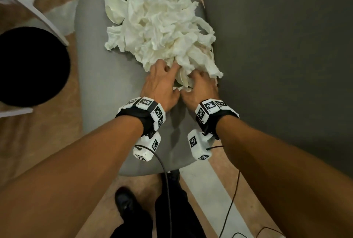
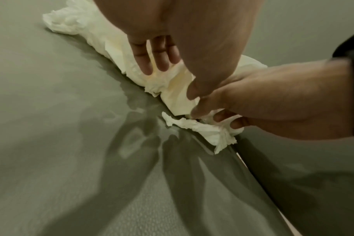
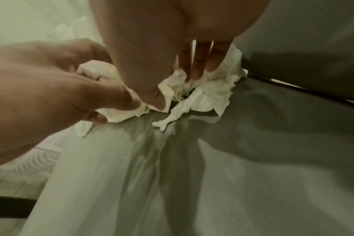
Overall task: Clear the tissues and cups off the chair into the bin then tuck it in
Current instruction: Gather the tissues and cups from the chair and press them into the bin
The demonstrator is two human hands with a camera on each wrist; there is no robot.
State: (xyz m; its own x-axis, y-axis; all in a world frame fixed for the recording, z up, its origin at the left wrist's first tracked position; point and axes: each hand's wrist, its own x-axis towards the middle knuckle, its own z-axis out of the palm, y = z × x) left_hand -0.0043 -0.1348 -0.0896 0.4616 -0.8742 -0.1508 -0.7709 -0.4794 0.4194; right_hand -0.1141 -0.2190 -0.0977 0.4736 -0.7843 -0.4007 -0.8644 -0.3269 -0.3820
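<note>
Head view: a heap of crumpled white tissues (image 1: 162, 27) lies on the grey chair (image 1: 99, 88) seat, reaching from the far end to the middle, its right edge against the dark backrest (image 1: 277, 56). A crushed paper cup (image 1: 114, 11) pokes out at the heap's far left, touching the tissues. Another pale cup piece (image 1: 181, 79) shows between the two hands at the heap's near edge. The left hand (image 1: 159, 86) lies palm down on the near tissues, fingers spread and dug into the paper. The right hand (image 1: 200, 88) sits just beside it, fingers also buried in the heap. Both wrists carry white marker blocks and a black strap, with cables trailing down. The black bin (image 1: 32, 65) stands on the floor left of the chair, well apart from the heap, beside white furniture legs (image 1: 38, 8).

Left wrist view: the left hand's fingers (image 2: 160, 57) lie nearly straight on the tissues, while the right hand (image 2: 273, 99) curls its fingers round a wad of tissue at the seat's edge.

Right wrist view: the right fingers (image 3: 200, 63) press down into the crumpled paper, and the left hand (image 3: 51, 83) rests on tissue with its thumb tucked under
</note>
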